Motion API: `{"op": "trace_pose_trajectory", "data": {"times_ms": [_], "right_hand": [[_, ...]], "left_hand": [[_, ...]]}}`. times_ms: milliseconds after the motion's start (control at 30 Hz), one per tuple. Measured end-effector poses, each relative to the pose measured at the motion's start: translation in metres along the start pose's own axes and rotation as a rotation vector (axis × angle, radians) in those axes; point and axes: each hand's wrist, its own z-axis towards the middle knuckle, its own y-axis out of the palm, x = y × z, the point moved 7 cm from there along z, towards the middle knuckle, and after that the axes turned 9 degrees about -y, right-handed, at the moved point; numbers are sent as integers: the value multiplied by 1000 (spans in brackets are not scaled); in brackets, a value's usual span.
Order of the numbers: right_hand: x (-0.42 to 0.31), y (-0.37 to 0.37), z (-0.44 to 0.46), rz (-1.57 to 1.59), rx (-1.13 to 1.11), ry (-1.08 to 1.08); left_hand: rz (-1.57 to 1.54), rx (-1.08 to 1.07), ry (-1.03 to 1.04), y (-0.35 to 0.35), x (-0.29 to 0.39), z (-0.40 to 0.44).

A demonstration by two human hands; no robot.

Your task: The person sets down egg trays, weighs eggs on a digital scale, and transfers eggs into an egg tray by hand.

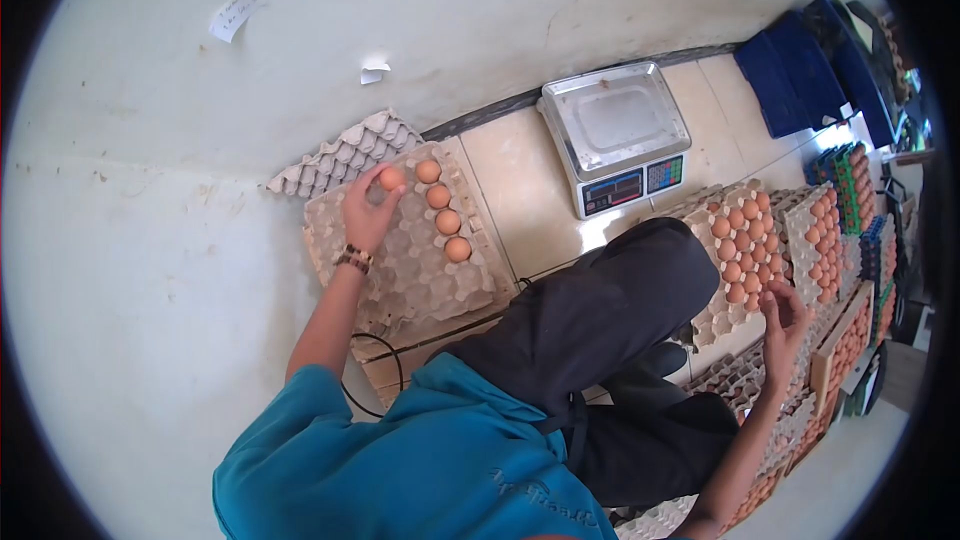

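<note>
My left hand, with a beaded bracelet on its wrist, holds a brown egg between thumb and fingers. It is over a grey cardboard egg tray on top of a stack. Beside the held egg, a row of several brown eggs sits along the tray's right side. On the right, my right hand hovers at the edge of a fuller egg tray. Its fingers are half curled and apart, with no egg visible in them. Several brown eggs fill much of that tray.
A digital scale with a bare metal pan stands on the tiled floor by the wall. Another cardboard tray leans behind the left stack. Dark blue crates stand at the upper right. More egg trays line the right side. A black cable lies near my left.
</note>
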Motion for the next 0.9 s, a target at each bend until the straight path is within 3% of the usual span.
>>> {"op": "trace_pose_trajectory", "data": {"times_ms": [33,133,233,333,433,467,567,633,733,800,900], "right_hand": [[2,-1,0,-12,-16,6],[9,-8,-1,21,6,2],[14,-22,-4,9,13,11],[24,-43,-9,4,74,17],[34,-64,-10,-32,131,86],[34,-71,-14,-38,164,103],[49,-104,-15,-108,305,97],[100,-136,-16,-243,382,74],[186,-166,-20,33,584,314],[232,-180,-10,-111,567,360],[292,-192,21,-297,575,388]], "left_hand": [[209,38,80,0,7,5],[324,-74,78,13,-4,16],[341,-142,235,24,-3,14],[348,-152,265,24,-8,11],[420,-24,435,22,-5,2],[461,-3,386,20,-4,-1],[329,42,496,37,77,-32],[188,-53,532,67,125,-47],[-114,-214,490,129,209,-58],[-207,-389,540,180,291,-67],[-71,-645,820,258,411,-114]]}}
